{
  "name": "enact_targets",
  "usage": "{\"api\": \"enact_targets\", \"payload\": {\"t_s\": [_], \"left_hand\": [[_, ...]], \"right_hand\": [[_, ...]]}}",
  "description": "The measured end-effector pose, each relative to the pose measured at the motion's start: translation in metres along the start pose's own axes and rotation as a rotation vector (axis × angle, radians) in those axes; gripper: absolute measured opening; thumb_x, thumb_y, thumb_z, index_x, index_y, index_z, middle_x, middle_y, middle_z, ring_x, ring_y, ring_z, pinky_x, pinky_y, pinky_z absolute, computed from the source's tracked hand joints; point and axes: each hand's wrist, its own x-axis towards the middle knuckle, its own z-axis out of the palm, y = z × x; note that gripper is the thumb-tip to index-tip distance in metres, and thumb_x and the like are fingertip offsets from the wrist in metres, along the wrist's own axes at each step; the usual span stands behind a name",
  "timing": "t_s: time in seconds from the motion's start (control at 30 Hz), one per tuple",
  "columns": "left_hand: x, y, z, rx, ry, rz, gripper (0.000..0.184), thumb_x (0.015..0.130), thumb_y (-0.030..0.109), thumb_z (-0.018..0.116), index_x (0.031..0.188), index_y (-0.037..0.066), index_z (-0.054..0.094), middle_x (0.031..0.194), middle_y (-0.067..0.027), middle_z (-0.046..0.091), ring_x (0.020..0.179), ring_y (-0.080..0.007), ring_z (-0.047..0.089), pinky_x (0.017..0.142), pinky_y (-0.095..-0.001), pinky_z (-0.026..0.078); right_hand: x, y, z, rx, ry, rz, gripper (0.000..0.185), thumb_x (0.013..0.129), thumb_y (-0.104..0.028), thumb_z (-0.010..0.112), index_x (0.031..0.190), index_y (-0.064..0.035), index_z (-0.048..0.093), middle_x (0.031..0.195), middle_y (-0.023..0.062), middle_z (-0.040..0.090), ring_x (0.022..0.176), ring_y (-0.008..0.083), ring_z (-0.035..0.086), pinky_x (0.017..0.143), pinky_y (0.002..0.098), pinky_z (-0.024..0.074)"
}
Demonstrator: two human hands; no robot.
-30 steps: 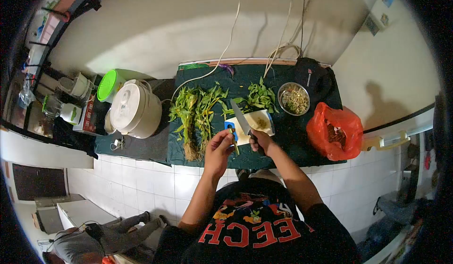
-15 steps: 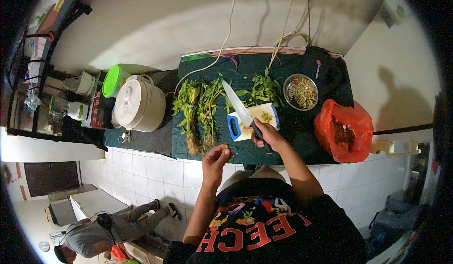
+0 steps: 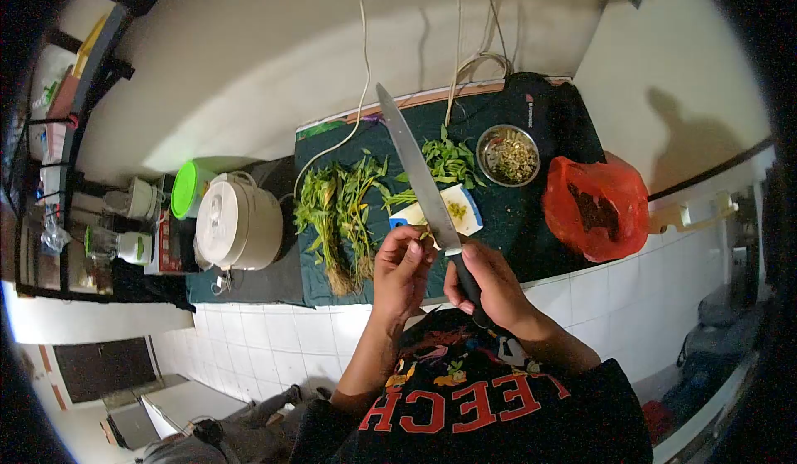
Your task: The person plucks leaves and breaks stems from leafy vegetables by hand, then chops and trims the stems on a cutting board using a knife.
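My right hand (image 3: pixel 490 285) is wrapped round the black handle of a large knife (image 3: pixel 415 161), its blade pointing up and to the left. Close beside the blade's base, my left hand (image 3: pixel 404 271) pinches a small greenish piece, partly hidden by the fingers. Beyond both hands lies a white cutting board (image 3: pixel 462 207) with a blue edge, bearing small chopped green bits. Leafy greens (image 3: pixel 449 162) rest just behind the board. Bunches of leafy stems with roots (image 3: pixel 336 207) lie to its left. A metal bowl (image 3: pixel 508 156) of chopped pieces stands at the right.
A red plastic bag (image 3: pixel 596 208) sits on the table's right end. At left are a white rice cooker (image 3: pixel 238 220), a green-lidded container (image 3: pixel 186 188) and a blender (image 3: pixel 124 246). A cable (image 3: pixel 363 74) hangs down the wall. Another person (image 3: pixel 224 439) is at the lower left.
The knife and both hands have risen nearer the camera, and my left hand has come up beside the blade. The view has shifted and tilted. The other person is now lower in the view.
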Motion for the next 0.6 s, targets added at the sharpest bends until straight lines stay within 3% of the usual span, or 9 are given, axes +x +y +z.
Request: {"api": "enact_targets", "payload": {"t_s": [0.03,0.07,0.1,0.23,0.33,0.4,0.53,0.6], "left_hand": [[0.003,0.004,0.002,-0.044,-0.047,0.005,0.018,0.094,0.013,0.063,0.109,0.005,0.059,0.102,-0.0044,0.061,0.087,-0.0140,0.054,0.081,-0.0296,0.044],[0.004,0.010,0.004,-0.055,-0.092,-0.011,0.016,0.093,0.015,0.065,0.105,0.006,0.058,0.105,-0.0049,0.061,0.090,-0.0149,0.055,0.083,-0.0305,0.044],[0.004,0.014,0.005,-0.053,-0.102,-0.009,0.016,0.093,0.015,0.065,0.105,0.006,0.058,0.105,-0.0049,0.061,0.090,-0.0149,0.055,0.083,-0.0305,0.044],[0.009,0.035,0.001,-0.028,-0.203,-0.014,0.017,0.092,0.015,0.066,0.105,0.006,0.058,0.107,-0.0042,0.060,0.095,-0.0161,0.055,0.088,-0.0327,0.044],[0.012,0.046,-0.001,-0.013,-0.262,0.023,0.017,0.092,0.015,0.066,0.104,0.006,0.058,0.109,-0.0043,0.059,0.100,-0.0166,0.055,0.092,-0.0335,0.043],[0.016,0.052,-0.002,-0.010,-0.303,0.046,0.017,0.092,0.015,0.066,0.104,0.006,0.058,0.109,-0.0045,0.058,0.102,-0.0168,0.055,0.093,-0.0337,0.043],[0.016,0.057,-0.002,0.009,-0.336,0.047,0.016,0.091,0.014,0.067,0.101,0.006,0.058,0.107,-0.0048,0.057,0.103,-0.0164,0.054,0.093,-0.0332,0.042],[0.018,0.056,0.001,0.014,-0.338,0.057,0.016,0.090,0.013,0.068,0.100,0.006,0.058,0.105,-0.0046,0.056,0.102,-0.0160,0.053,0.092,-0.0328,0.042]], "right_hand": [[-0.001,-0.002,0.003,-0.001,0.010,-0.013,0.053,0.104,-0.046,0.029,0.091,-0.0015,0.053,0.060,0.0067,0.054,0.045,0.0095,0.044,0.043,0.0231,0.0358],[-0.002,-0.004,0.006,-0.013,-0.020,-0.037,0.047,0.104,-0.047,0.029,0.117,-0.0043,0.046,0.061,0.0057,0.054,0.045,0.0095,0.045,0.043,0.0234,0.0367],[-0.002,-0.005,0.009,-0.025,-0.054,-0.059,0.056,0.103,-0.047,0.028,0.142,-0.0071,0.038,0.063,0.0046,0.055,0.046,0.0095,0.046,0.043,0.0237,0.0376],[-0.003,-0.014,0.031,-0.034,-0.066,-0.109,0.058,0.103,-0.048,0.028,0.143,-0.0068,0.037,0.063,0.0045,0.054,0.045,0.0095,0.044,0.043,0.0239,0.0369],[-0.004,-0.018,0.046,-0.062,-0.009,-0.144,0.055,0.104,-0.046,0.029,0.132,-0.0025,0.047,0.061,0.0064,0.053,0.044,0.0096,0.042,0.042,0.0228,0.0342],[-0.004,-0.019,0.051,-0.052,-0.043,-0.120,0.062,0.103,-0.051,0.028,0.144,-0.0055,0.037,0.062,0.0047,0.054,0.045,0.0094,0.044,0.044,0.0241,0.0367],[-0.008,-0.022,0.060,-0.075,-0.012,-0.142,0.064,0.102,-0.052,0.029,0.146,-0.0054,0.035,0.063,0.0049,0.055,0.046,0.0095,0.044,0.044,0.0238,0.0365],[-0.012,-0.025,0.063,-0.025,0.006,-0.158,0.058,0.103,-0.048,0.032,0.136,-0.0014,0.042,0.062,0.0062,0.053,0.046,0.0092,0.043,0.043,0.0221,0.0341]]}}
